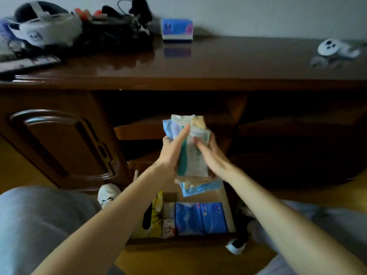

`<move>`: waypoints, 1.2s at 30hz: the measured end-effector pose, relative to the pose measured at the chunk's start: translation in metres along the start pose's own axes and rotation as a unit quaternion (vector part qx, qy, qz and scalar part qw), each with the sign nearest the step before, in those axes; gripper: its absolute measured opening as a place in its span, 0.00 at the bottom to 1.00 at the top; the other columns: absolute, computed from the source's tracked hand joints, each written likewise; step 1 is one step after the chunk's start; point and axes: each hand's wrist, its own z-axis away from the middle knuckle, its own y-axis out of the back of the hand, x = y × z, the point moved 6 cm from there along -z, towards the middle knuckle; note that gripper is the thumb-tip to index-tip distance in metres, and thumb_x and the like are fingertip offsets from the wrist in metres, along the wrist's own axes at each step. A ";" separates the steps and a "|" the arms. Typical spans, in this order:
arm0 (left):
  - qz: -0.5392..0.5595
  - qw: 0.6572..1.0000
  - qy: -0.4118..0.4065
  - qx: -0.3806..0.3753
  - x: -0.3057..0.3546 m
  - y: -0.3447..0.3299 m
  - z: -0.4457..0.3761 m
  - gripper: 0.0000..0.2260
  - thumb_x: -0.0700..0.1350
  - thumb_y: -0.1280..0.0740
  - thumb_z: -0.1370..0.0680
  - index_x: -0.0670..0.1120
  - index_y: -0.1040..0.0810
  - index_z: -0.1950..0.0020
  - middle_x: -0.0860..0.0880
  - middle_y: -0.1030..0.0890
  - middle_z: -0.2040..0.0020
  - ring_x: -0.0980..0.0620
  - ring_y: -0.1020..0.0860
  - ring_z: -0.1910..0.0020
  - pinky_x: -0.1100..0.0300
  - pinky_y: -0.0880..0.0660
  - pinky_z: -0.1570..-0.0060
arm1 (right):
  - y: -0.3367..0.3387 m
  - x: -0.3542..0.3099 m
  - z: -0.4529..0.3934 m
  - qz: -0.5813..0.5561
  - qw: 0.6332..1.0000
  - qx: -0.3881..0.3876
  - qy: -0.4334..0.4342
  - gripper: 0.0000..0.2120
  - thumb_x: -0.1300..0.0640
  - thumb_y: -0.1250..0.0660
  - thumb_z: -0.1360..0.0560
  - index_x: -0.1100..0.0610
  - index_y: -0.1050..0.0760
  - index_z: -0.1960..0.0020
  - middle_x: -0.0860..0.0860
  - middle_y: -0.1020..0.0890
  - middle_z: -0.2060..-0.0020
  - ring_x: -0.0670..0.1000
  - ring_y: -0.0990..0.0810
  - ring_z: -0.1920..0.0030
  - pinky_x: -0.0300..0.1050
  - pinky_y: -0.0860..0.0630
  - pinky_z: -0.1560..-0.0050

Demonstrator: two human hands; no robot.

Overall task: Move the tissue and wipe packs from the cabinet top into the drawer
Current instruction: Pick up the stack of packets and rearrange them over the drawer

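Two bare hands hold a bundle of soft plastic tissue and wipe packs [191, 147] in mid-air, in front of a glossy dark brown wooden cabinet top [228, 62] that runs across the view below a pale wall. The left hand [171, 149] grips the bundle's left side, thumb stretched up across the front; the right hand [208, 153] presses flat against its right side, fingertips curled onto the packs. The bundle shows blue, white, teal and beige wrappers; their exact number cannot be told.

Below the hands a light wooden open drawer [226, 205] holds two blue tissue packs [200, 218] side by side, a small white and red pack [168, 228] and a yellow printed tissue box [154, 219], partly hidden by the left forearm.

One blue and white tissue box [176, 29] stands at the back of the cabinet top. To its left lie a white headset with straps [43, 26] and a tangle of black cables [119, 30]; far right rests a white round controller [335, 49]. A carved cabinet door [65, 143] stands left, above a yellow wood floor
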 end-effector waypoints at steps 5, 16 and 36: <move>-0.052 0.995 -0.075 0.024 0.007 0.002 -0.006 0.29 0.62 0.32 0.23 0.39 0.28 0.35 0.39 0.16 0.46 0.40 0.15 0.48 0.46 0.18 0.47 | -0.001 -0.022 0.006 0.204 0.976 0.070 0.041 0.34 0.25 0.56 0.26 0.38 0.39 0.25 0.49 0.26 0.33 0.55 0.21 0.40 0.53 0.24 0.42; 0.120 0.988 -0.081 -0.044 -0.039 0.014 -0.003 0.19 0.54 0.32 0.20 0.53 0.30 0.31 0.42 0.17 0.40 0.41 0.16 0.44 0.44 0.18 0.51 | -0.011 0.010 0.013 0.071 0.994 -0.057 -0.053 0.54 0.29 0.25 0.36 0.40 0.51 0.20 0.46 0.25 0.31 0.51 0.18 0.39 0.56 0.20 0.40; -0.141 0.979 0.069 0.127 -0.162 0.134 -0.092 0.19 0.49 0.33 0.19 0.46 0.29 0.30 0.47 0.21 0.40 0.53 0.22 0.48 0.60 0.26 0.51 | -0.041 0.160 -0.097 0.561 0.778 -0.282 -0.026 0.30 0.43 0.26 0.27 0.46 0.39 0.33 0.50 0.23 0.46 0.53 0.24 0.53 0.48 0.28 0.59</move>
